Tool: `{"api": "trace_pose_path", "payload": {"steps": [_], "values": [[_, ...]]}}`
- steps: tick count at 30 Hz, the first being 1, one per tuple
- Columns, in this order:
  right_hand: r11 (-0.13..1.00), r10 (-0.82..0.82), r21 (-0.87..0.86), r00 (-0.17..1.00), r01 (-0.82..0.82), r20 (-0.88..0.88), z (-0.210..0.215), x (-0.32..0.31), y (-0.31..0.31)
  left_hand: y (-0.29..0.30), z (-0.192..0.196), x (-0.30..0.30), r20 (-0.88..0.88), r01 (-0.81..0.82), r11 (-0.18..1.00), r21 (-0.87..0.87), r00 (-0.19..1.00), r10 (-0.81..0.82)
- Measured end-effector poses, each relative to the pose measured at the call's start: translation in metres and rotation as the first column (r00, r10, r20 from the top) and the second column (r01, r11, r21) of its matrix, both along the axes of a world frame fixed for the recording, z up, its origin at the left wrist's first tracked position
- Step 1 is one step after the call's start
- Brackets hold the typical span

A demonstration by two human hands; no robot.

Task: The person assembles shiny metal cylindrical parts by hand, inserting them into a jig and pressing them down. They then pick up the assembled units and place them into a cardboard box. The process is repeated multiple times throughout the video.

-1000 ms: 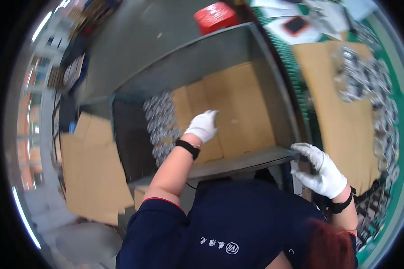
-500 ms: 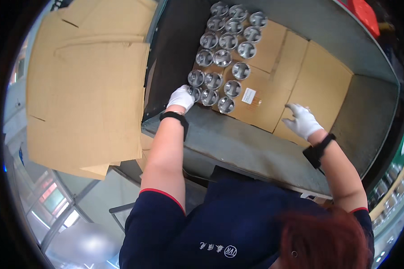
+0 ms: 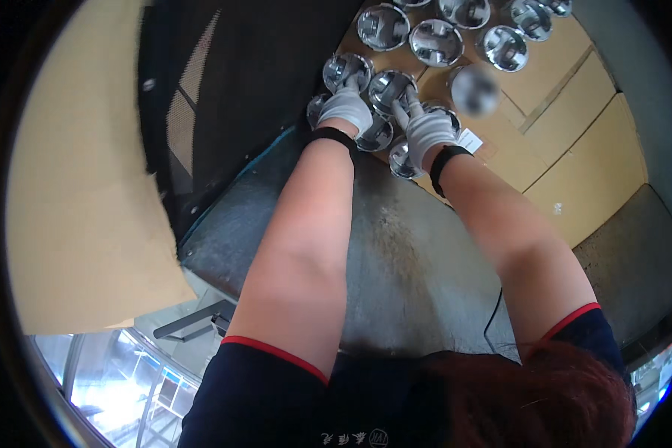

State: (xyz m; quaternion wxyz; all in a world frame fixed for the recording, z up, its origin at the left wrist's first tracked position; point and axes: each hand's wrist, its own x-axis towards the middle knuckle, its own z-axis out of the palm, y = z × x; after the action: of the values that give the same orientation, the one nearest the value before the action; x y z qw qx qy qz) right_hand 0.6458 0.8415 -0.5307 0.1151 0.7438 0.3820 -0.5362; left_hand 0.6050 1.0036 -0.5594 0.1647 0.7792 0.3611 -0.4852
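Note:
Silver metal pistons stand in rows, hollow ends up, inside a dark bin lined with cardboard. My left hand (image 3: 346, 109), in a white glove, reaches to the piston (image 3: 341, 69) at the left of its row, fingers closed at its near rim and hollow. Beside it, my gloved right hand (image 3: 428, 131) has its fingers closed on the near right edge of the neighbouring piston (image 3: 388, 88). Both pistons stand among the others. Other pistons below, such as the one (image 3: 404, 159) left of my right wrist, are partly covered by my hands.
Cardboard (image 3: 586, 153) lines the bin floor on the right, with a white label (image 3: 470, 140) on it. The grey near wall (image 3: 396, 246) lies under my forearms. A dark side wall (image 3: 254, 67) rises at left, beside a large cardboard sheet (image 3: 75, 187).
My view has moved closer to the pistons. My right hand has come left from the bare cardboard to a piston. My left hand has shifted from the corner piston to one farther up.

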Motion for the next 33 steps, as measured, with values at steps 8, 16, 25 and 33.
{"api": "trace_pose_path", "payload": {"steps": [8,16,25,33], "values": [[0.992,0.008,0.113,0.951,-0.046,0.310,-0.081,-0.046,-0.015,-0.003,-0.060,-0.011,0.101,-0.168,0.985,-0.043,0.980,0.171],[0.959,-0.068,0.283,0.952,-0.020,0.299,-0.082,-0.041,-0.035,0.015,-0.062,-0.009,0.064,-0.046,0.995,-0.086,0.997,0.051],[0.943,-0.235,0.304,0.918,0.135,0.320,-0.099,-0.050,-0.024,0.028,-0.080,-0.014,0.042,-0.005,0.999,-0.047,0.999,0.007],[0.932,-0.198,0.358,0.912,0.062,0.359,-0.089,-0.054,-0.044,0.021,-0.055,-0.017,0.060,0.048,0.997,-0.062,0.997,-0.044]]}}
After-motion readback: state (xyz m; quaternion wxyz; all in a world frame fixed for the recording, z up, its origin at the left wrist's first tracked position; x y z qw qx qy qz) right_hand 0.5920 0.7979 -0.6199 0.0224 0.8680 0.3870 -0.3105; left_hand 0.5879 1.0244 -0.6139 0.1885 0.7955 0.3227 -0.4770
